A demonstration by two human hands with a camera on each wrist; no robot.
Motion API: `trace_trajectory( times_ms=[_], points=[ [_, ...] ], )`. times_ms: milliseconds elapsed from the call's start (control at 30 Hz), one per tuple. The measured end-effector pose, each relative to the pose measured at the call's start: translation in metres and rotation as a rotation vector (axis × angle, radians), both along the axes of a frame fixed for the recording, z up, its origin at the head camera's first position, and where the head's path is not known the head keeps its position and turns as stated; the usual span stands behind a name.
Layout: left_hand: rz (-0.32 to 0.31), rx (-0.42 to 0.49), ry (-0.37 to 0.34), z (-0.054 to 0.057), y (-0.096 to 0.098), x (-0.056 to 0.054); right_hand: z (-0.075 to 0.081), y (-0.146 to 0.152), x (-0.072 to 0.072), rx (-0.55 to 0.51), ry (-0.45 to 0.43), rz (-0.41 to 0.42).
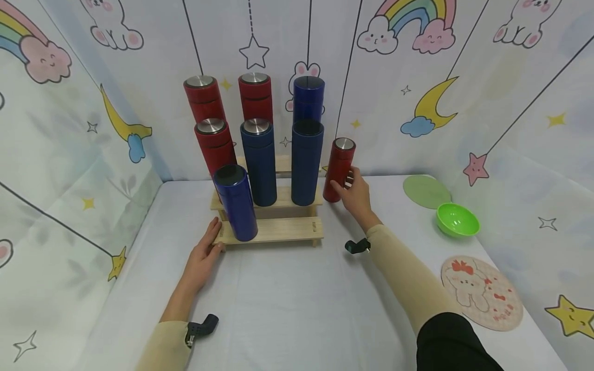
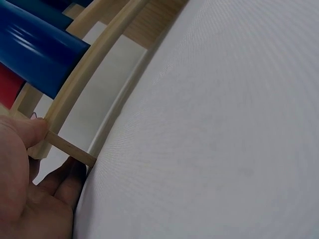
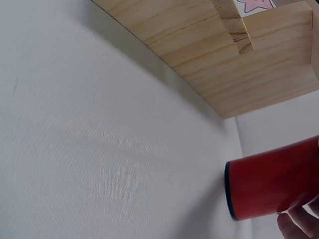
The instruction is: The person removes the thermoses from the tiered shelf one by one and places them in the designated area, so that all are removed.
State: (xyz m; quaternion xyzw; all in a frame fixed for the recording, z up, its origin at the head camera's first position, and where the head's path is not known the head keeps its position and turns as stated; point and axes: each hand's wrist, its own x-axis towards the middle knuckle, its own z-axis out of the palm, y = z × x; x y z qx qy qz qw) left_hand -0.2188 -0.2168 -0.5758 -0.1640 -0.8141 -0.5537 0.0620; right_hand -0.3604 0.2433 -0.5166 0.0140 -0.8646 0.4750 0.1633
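My right hand [image 1: 357,196] grips a red thermos [image 1: 341,167] with a steel lid, just right of the wooden tiered rack [image 1: 292,230]. In the right wrist view the red thermos [image 3: 271,179] has its dark base close to the white surface; whether they touch I cannot tell. The left hand [image 1: 204,255] pinches the left end of the rack's lowest tier, thumb on top and fingers below, as the left wrist view shows at the board's end [image 2: 70,148]. Upright on that tier stands a glossy blue thermos [image 1: 236,206]. Behind it, red and blue thermoses [image 1: 259,165] fill higher tiers.
On the right side of the white table [image 1: 287,309] lie a green round mat [image 1: 424,190], a bright green bowl [image 1: 457,220] and a pink rabbit-print mat [image 1: 482,293]. A patterned cloth backdrop [image 1: 408,77] rises behind the rack and at both sides.
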Motion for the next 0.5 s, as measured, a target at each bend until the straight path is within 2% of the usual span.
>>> trace_trajectory(
  times_ms=[267, 500],
  points=[
    [0.008, -0.003, -0.011, 0.0, -0.001, 0.001, 0.001, 0.002, 0.002, 0.06, -0.005, 0.01],
    [0.004, -0.002, -0.007, 0.002, 0.001, 0.002, 0.01, 0.009, 0.015, 0.09, 0.06, -0.016]
  ],
)
